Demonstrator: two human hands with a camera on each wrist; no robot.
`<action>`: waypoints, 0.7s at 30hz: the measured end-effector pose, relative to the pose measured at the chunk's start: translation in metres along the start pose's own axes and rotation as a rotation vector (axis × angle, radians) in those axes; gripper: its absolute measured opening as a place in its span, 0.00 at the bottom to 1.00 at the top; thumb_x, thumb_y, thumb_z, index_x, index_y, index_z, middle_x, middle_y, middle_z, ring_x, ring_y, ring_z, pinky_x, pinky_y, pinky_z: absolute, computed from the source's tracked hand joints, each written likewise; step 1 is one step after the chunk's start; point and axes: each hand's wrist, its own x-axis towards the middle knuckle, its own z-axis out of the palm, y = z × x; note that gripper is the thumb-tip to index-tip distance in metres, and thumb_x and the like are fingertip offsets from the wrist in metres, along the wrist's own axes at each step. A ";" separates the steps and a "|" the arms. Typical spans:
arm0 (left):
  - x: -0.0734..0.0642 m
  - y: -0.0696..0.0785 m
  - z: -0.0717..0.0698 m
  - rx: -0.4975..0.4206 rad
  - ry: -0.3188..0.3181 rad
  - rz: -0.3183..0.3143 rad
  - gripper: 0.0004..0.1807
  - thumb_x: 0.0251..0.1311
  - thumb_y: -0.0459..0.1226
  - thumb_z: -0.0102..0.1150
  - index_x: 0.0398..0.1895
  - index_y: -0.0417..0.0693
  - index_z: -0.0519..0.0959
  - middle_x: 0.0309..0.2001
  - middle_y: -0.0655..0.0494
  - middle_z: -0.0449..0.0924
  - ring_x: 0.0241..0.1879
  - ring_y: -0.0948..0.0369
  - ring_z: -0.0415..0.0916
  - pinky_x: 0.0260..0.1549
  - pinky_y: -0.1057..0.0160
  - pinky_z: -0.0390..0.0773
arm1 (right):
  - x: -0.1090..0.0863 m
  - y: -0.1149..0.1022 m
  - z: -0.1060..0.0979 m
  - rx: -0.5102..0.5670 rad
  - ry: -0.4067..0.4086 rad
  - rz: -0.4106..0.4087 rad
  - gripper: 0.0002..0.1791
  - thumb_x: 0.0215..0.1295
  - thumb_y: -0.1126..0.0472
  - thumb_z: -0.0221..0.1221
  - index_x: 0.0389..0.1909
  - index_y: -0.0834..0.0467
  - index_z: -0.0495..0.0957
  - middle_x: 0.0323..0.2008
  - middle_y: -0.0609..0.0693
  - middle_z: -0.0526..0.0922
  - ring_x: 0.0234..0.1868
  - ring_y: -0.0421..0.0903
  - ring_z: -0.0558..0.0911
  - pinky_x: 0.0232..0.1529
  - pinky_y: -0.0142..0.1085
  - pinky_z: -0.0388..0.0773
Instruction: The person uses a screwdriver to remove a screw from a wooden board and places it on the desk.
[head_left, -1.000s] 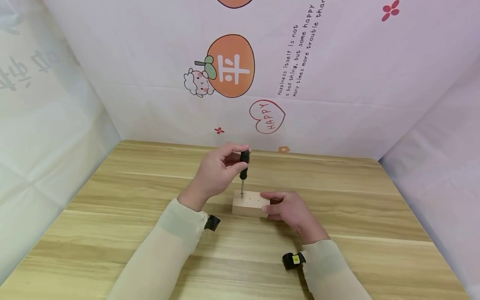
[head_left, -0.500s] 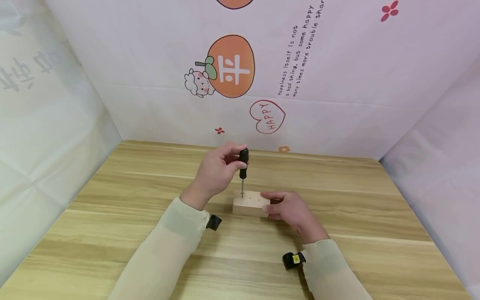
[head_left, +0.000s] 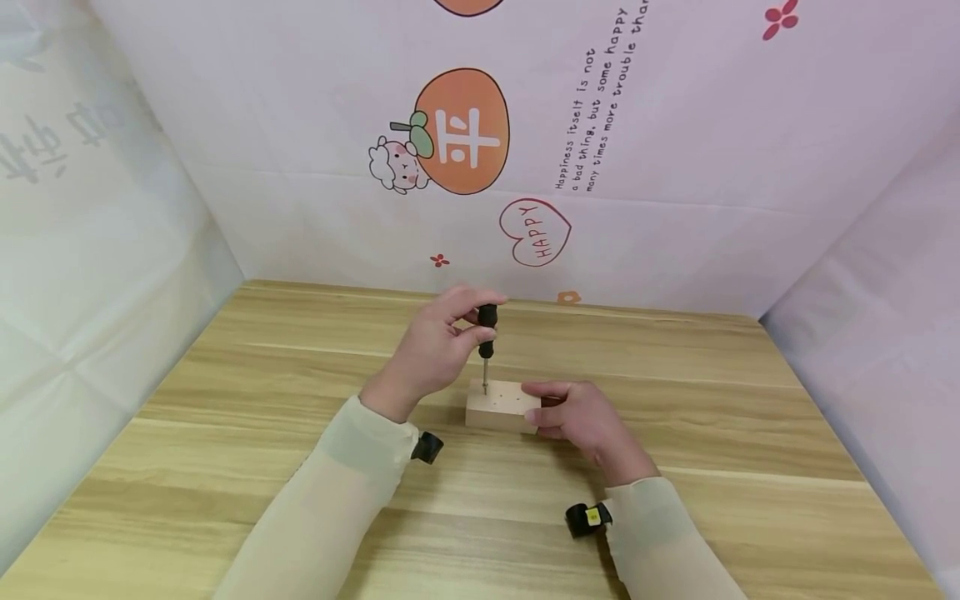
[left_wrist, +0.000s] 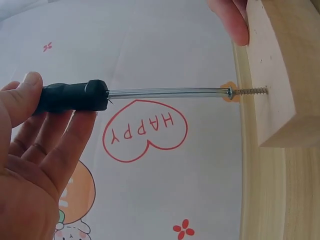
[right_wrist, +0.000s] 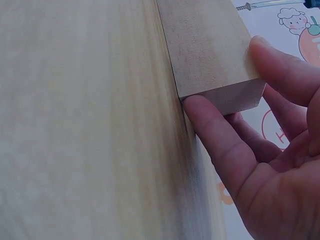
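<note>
Slightly, the left hand [head_left: 429, 348] has shifted since the earlier head views: its forefinger reaches farther past the top of the black-handled screwdriver with a slim metal shaft [left_wrist: 72, 97], while the pale rectangular wooden block [head_left: 495, 418] stays put. That suggests the driver is being turned in small strokes, with much of the threaded metal screw [left_wrist: 252, 91] still proud of the wood. The left grip pinches the handle between thumb and fingers; the right hand [head_left: 588, 421] has its grip pinching the block's right end. The block lies on the light wood-grained counter [head_left: 675, 375], the screw standing near its left end, 3 small dark holes [head_left: 517, 399] beyond. The counter's back edge runs near the white printed cloth [head_left: 675, 125], so room looks tighter behind; more stretches to both sides, while 2 cream sleeves [head_left: 322, 492] occupy the near part.
</note>
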 end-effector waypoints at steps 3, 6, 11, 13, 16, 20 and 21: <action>0.000 0.000 0.002 0.003 0.035 0.021 0.21 0.58 0.25 0.68 0.55 0.46 0.83 0.41 0.57 0.78 0.41 0.61 0.77 0.39 0.63 0.83 | 0.000 0.000 0.000 0.000 -0.002 -0.001 0.22 0.57 0.67 0.72 0.54 0.55 0.85 0.67 0.58 0.70 0.54 0.51 0.79 0.44 0.43 0.84; 0.000 0.001 0.003 -0.020 0.049 0.013 0.22 0.56 0.26 0.70 0.55 0.45 0.84 0.40 0.57 0.79 0.39 0.61 0.77 0.37 0.64 0.84 | 0.000 -0.001 0.000 0.001 -0.005 0.000 0.22 0.57 0.67 0.71 0.54 0.55 0.85 0.67 0.57 0.70 0.54 0.51 0.80 0.44 0.43 0.84; 0.000 0.001 0.001 -0.152 -0.052 0.011 0.23 0.60 0.24 0.65 0.60 0.44 0.81 0.48 0.54 0.79 0.45 0.59 0.79 0.42 0.61 0.84 | 0.001 0.000 0.000 0.002 -0.006 0.001 0.22 0.58 0.67 0.71 0.55 0.55 0.85 0.67 0.57 0.70 0.54 0.51 0.79 0.45 0.43 0.84; 0.001 0.001 0.000 -0.215 -0.104 0.009 0.23 0.63 0.23 0.62 0.62 0.42 0.79 0.50 0.52 0.80 0.48 0.56 0.80 0.47 0.59 0.82 | 0.001 0.001 0.000 0.002 -0.004 0.002 0.22 0.58 0.67 0.71 0.55 0.55 0.85 0.66 0.57 0.70 0.54 0.51 0.79 0.45 0.43 0.84; 0.001 0.001 -0.002 -0.292 -0.119 -0.030 0.22 0.63 0.21 0.59 0.61 0.40 0.79 0.50 0.51 0.82 0.48 0.52 0.82 0.50 0.58 0.81 | 0.002 0.001 0.000 0.004 -0.002 0.004 0.22 0.58 0.67 0.71 0.54 0.56 0.85 0.66 0.57 0.71 0.54 0.51 0.79 0.44 0.43 0.84; 0.002 0.003 -0.002 -0.286 -0.046 -0.098 0.21 0.60 0.22 0.63 0.57 0.41 0.83 0.45 0.51 0.85 0.43 0.54 0.84 0.46 0.58 0.83 | 0.002 0.002 0.000 0.005 -0.002 0.005 0.22 0.57 0.68 0.71 0.55 0.56 0.85 0.65 0.57 0.71 0.53 0.51 0.79 0.44 0.43 0.84; 0.002 0.003 -0.001 -0.260 -0.025 -0.106 0.20 0.59 0.23 0.65 0.56 0.41 0.83 0.44 0.52 0.86 0.41 0.55 0.84 0.44 0.58 0.83 | 0.002 0.001 0.000 0.006 -0.001 0.004 0.22 0.57 0.68 0.71 0.55 0.56 0.85 0.65 0.57 0.71 0.53 0.51 0.79 0.44 0.43 0.84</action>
